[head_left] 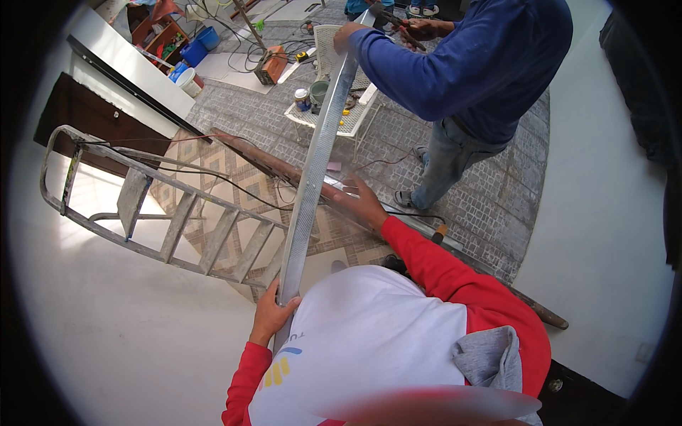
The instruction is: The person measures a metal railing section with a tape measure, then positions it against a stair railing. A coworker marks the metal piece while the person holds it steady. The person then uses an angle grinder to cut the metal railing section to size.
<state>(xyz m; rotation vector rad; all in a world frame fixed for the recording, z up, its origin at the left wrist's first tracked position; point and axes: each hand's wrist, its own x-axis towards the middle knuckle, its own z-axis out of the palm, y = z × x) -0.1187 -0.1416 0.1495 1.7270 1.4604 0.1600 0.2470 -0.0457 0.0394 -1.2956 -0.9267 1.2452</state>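
A long silvery metal channel (312,181) with a textured face runs from beside my body up to a co-worker. My left hand (271,312) is closed round its near end, thumb on the edge. My right hand (364,206) reaches forward with fingers apart, over a brown pole (277,167) and a shiny metal strip (339,184); I cannot tell whether it touches them. The co-worker's hand (344,37) grips the channel's far end. Their other hand (420,30) holds a red-handled cutting tool (398,20) near that end.
A stepladder (220,241) lies tilted on the left. A white mesh chair (348,126) holds cans and tools. Cables, an orange-brown box (271,65), a yellow tape measure (302,56) and blue bins (193,52) are farther back. A white wall (582,234) stands at right.
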